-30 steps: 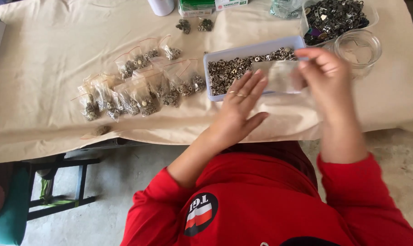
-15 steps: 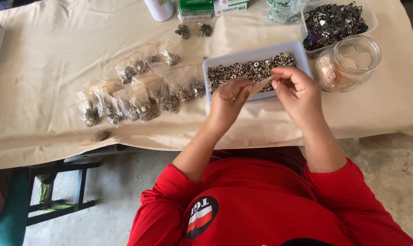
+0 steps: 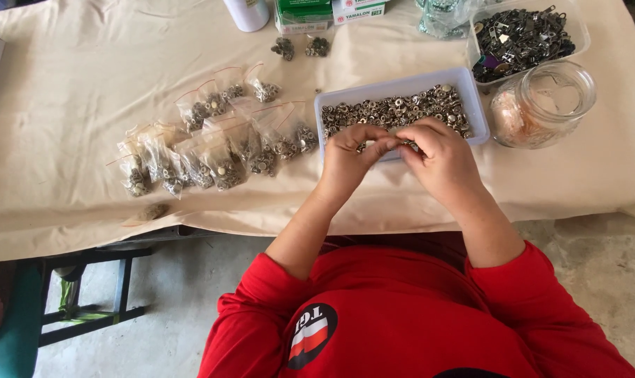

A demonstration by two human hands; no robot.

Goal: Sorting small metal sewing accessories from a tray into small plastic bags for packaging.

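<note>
My left hand (image 3: 347, 159) and my right hand (image 3: 442, 157) meet fingertip to fingertip over the front edge of a pale rectangular tray (image 3: 477, 112). The tray is filled with small metal snap buttons (image 3: 401, 108). Both hands pinch a small clear bag (image 3: 392, 142) between thumbs and forefingers. My fingers hide most of it. To the left of my left hand, several filled clear bags (image 3: 219, 143) of the same metal pieces lie in loose rows on the cream cloth.
A glass jar (image 3: 541, 105) stands right of the tray, with a clear tub of dark metal parts (image 3: 520, 35) behind it. At the back are a white cylinder (image 3: 247, 12), green-and-white boxes (image 3: 331, 10) and two small piles of metal pieces (image 3: 300, 47). A dark stool frame (image 3: 86, 294) stands under the table's left.
My right hand has come down from the tray's right side with the small bag. Both hands have closed together at the tray's front edge and now pinch the bag.
</note>
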